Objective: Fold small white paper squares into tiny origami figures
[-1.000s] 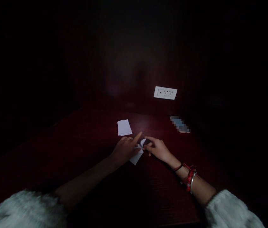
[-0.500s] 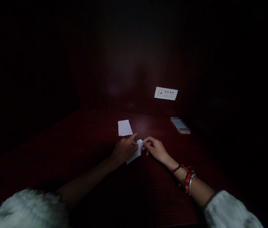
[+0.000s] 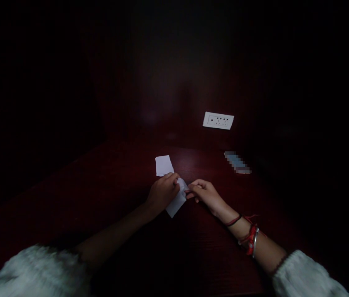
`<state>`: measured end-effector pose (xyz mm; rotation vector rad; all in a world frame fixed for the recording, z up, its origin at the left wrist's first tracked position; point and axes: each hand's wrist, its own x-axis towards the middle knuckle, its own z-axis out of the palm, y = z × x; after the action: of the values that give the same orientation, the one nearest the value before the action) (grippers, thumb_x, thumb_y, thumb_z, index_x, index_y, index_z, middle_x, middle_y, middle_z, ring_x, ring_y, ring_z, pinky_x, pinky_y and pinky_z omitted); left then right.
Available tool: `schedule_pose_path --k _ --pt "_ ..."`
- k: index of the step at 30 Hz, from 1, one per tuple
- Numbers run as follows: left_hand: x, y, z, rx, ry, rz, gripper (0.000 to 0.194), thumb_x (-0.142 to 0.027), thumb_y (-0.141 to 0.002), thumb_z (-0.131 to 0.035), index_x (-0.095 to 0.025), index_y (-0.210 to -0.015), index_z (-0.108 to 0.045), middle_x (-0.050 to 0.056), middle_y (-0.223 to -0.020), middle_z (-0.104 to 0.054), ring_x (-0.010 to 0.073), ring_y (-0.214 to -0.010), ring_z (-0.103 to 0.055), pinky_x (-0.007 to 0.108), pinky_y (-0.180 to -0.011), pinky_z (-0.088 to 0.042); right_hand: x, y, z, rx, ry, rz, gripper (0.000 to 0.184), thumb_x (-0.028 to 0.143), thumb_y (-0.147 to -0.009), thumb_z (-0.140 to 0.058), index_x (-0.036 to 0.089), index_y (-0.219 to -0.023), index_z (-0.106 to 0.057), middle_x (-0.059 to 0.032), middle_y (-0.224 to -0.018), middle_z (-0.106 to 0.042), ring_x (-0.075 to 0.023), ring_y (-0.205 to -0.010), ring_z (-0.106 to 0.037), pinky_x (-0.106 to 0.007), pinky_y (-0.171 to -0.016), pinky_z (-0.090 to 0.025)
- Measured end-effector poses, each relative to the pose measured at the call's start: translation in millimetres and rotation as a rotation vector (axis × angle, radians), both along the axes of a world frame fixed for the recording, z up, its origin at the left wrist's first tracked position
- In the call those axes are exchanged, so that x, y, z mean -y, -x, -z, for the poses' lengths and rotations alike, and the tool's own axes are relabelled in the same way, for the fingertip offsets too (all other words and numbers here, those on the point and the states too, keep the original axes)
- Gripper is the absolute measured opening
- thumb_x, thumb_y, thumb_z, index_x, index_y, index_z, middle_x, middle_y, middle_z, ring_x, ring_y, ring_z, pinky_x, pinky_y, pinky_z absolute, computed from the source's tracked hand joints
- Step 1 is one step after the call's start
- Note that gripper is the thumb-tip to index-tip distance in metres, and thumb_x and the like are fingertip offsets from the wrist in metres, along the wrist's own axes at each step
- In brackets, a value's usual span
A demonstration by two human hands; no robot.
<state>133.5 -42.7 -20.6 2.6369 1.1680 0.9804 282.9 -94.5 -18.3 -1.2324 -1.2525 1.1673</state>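
Observation:
A small white sheet of paper (image 3: pixel 176 204) is held between my two hands, just above or on the dark red table. My left hand (image 3: pixel 163 190) is closed on its left side, with thumb and fingers bent at the upper edge. At the right corner, my right hand (image 3: pixel 204 192) pinches the paper between thumb and fingers. The sheet looks bent near its upper part; the rest of its left side is hidden under my left hand. Just beyond my left hand lies a stack of white paper sheets (image 3: pixel 163 165).
A phone-like flat object (image 3: pixel 237 162), blurred out by pixels, lies at the back right of the dark red table (image 3: pixel 115 173). On the wall behind is a white socket panel (image 3: pixel 218 120). Both sides of the scene are very dark.
My left index finger, stretched out before, has curled in onto the paper. The sheet has turned and shows more of its lower part. My right hand has shifted slightly right.

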Motion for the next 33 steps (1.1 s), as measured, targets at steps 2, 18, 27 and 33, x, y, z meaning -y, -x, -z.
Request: schedule_pose_path --k 2,18,27,33 --pt "1.2 -0.4 -2.9 0.045 -0.001 0.018 0.010 -0.016 -0.073 -0.038 -0.020 -0.078 -0.045 -0.001 -0.075 -0.049 0.0126 -0.066 -0.048 0.024 -0.060 -0.036 0.5 0.5 -0.7 -0.006 -0.031 0.020 0.017 0.030 -0.069 -0.048 0.013 -0.068 -0.047 -0.0060 -0.066 -0.062 -0.0127 -0.059 -0.060 -0.013 -0.038 -0.032" --pt "12.7 -1.6 -15.0 0.123 0.035 0.176 0.017 -0.012 -0.072 -0.044 -0.020 -0.088 -0.043 0.001 -0.090 -0.047 0.0150 -0.083 -0.046 0.029 -0.075 -0.037 6.7 -2.2 -11.2 0.527 -0.506 0.265 0.016 0.016 -0.071 -0.047 0.019 -0.084 -0.056 -0.0011 -0.077 -0.061 -0.0119 -0.070 -0.057 -0.022 -0.064 -0.044" --pt "19.0 -6.6 -20.2 0.222 0.097 0.214 0.015 -0.021 -0.077 -0.044 -0.020 -0.092 -0.044 0.001 -0.091 -0.049 0.0130 -0.083 -0.048 0.027 -0.073 -0.041 15.1 1.9 -21.9 0.715 -0.614 0.262 0.020 0.014 -0.075 -0.042 0.019 -0.087 -0.057 -0.0027 -0.080 -0.058 -0.0129 -0.074 -0.053 -0.022 -0.068 -0.040" --pt "17.0 -5.3 -20.5 0.357 0.036 0.082 0.022 -0.019 -0.071 -0.053 -0.019 -0.090 -0.043 0.002 -0.095 -0.046 0.0154 -0.090 -0.046 0.030 -0.078 -0.040 15.2 2.1 -21.0 0.695 -0.678 0.262 0.020 0.014 -0.075 -0.042 0.018 -0.087 -0.057 -0.0032 -0.082 -0.058 -0.0130 -0.076 -0.052 -0.022 -0.069 -0.040"
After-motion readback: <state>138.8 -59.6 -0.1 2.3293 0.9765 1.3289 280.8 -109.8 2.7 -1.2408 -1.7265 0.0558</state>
